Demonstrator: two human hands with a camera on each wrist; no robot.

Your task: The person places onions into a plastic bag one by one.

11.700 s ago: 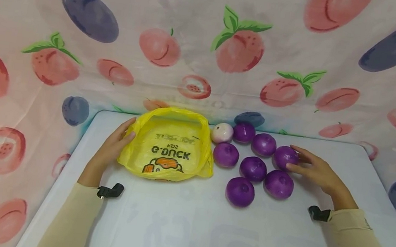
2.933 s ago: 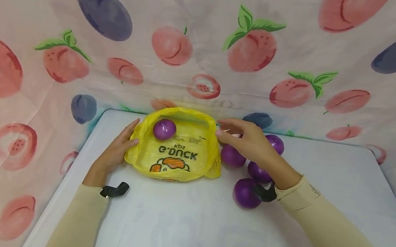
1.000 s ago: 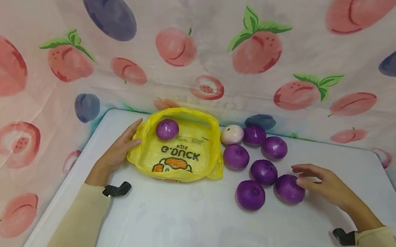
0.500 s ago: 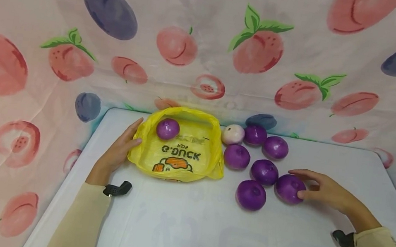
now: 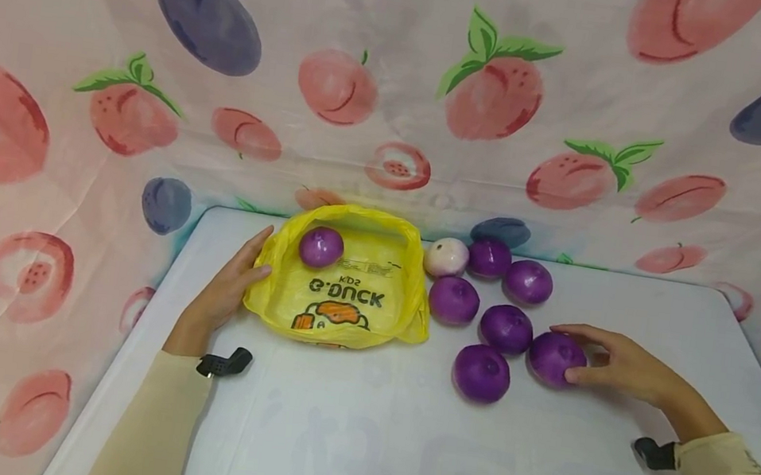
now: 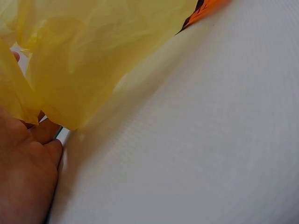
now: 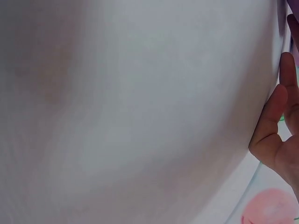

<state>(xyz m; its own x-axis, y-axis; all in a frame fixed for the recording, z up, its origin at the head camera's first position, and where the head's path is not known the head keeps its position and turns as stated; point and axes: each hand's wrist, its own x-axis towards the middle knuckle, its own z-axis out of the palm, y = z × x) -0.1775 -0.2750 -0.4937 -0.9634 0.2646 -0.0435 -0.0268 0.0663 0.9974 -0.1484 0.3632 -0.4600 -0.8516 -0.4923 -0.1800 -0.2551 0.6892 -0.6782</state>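
A yellow plastic bag point(image 5: 339, 332) with duck lettering lies with its mouth spread wide. One purple onion point(image 5: 321, 247) is inside it. My left hand point(image 5: 224, 285) holds the bag's left rim between thumb and fingers; in the left wrist view, the yellow film point(image 6: 79, 70) partly covers the fingers. To the right, my right hand point(image 5: 630, 371) grips the rightmost purple onion point(image 5: 554, 360), thumb in front and fingers behind, on the table. In the right wrist view the fingers point(image 7: 271, 114) show at the right edge, and that onion is barely visible.
Several other purple onions point(image 5: 506, 329) and one white onion point(image 5: 447, 257) sit between the bag and my right hand. The nearest purple onion point(image 5: 481, 373) lies in front. A fruit-printed curtain point(image 5: 404, 112) hangs behind the white table point(image 5: 352, 450).
One purple onion from the group's right edge is now in the bag. My right hand has gone from the bag back right and down onto another onion. The left hand stays at the bag.
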